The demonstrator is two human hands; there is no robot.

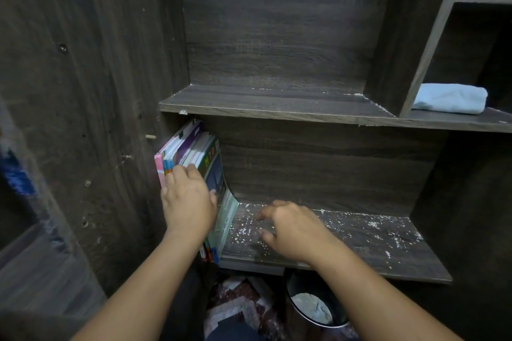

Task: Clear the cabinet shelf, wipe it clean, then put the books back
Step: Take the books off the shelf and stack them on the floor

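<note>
We see the dark wooden shelf (346, 238), flat and dotted with white crumbs. At its left end stand thin, bright books (188, 144), the outer one bent. Our left hand (187, 199) grips them. Our right hand (291, 227) hangs over the shelf, fingers loose, holding nothing. Above the shelf lies a soft blue cloth (451, 98).
</note>
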